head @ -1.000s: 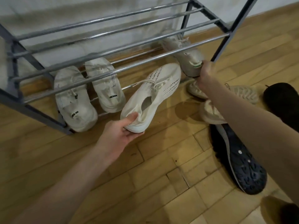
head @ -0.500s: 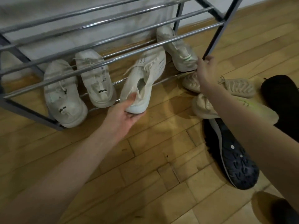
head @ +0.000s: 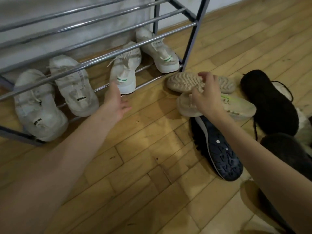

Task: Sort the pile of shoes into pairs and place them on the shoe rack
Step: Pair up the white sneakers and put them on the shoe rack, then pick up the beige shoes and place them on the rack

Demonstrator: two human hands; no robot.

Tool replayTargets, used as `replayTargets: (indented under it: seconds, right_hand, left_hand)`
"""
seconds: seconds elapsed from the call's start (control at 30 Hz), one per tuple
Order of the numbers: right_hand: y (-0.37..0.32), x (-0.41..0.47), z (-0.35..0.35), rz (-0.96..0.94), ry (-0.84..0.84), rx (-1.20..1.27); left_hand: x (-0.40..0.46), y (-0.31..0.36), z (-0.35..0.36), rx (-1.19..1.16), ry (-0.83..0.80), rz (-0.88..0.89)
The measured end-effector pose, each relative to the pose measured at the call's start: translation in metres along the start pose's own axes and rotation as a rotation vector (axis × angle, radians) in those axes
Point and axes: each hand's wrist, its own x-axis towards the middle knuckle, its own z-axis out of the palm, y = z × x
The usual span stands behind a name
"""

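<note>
The metal shoe rack [head: 108, 56] holds two pairs on its bottom shelf. Two white sneakers marked DESIGN [head: 38, 105] [head: 74, 86] stand at the left. Two white sneakers with green heel tabs [head: 125, 71] [head: 158, 49] stand at the right. My left hand [head: 114, 102] hovers open just in front of the nearer green-tab sneaker's heel, holding nothing. My right hand [head: 206, 95] hangs with loose fingers over two beige shoes [head: 182, 81] [head: 239, 107] in the floor pile; it grips nothing.
A dark shoe lies sole-up [head: 219, 149] below the beige ones. Black shoes [head: 270, 102] [head: 287, 149] lie at the far right. The rack's upper shelf bars [head: 84, 22] carry nothing. Wooden floor [head: 143, 166] spreads in front.
My left hand pushed the green-tab sneaker onto the bottom shelf and let it go. My right hand left the other sneaker's heel and moved over the beige shoes.
</note>
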Motion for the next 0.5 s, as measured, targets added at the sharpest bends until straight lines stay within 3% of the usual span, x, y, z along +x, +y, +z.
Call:
replayTargets:
  seconds: [0.1,0.23,0.33,0.5]
  right_hand:
    - [0.015,-0.017,-0.013,0.001,0.014,-0.04]
    - [0.03,-0.024,-0.028,-0.063,-0.211,-0.363]
    - [0.03,-0.009,-0.042,-0.076,-0.35,-0.521]
    - [0.049,0.002,-0.061,0.14,-0.529,-0.754]
  left_hand:
    - [-0.015,-0.017,-0.016,0.137,0.009,-0.026]
    - [-0.037,-0.038,-0.025,0.462,-0.164,0.054]
    - [-0.048,-0.045,-0.024,0.578,-0.246,0.172]
    - [-0.056,-0.049,-0.012,0.696,-0.32,0.279]
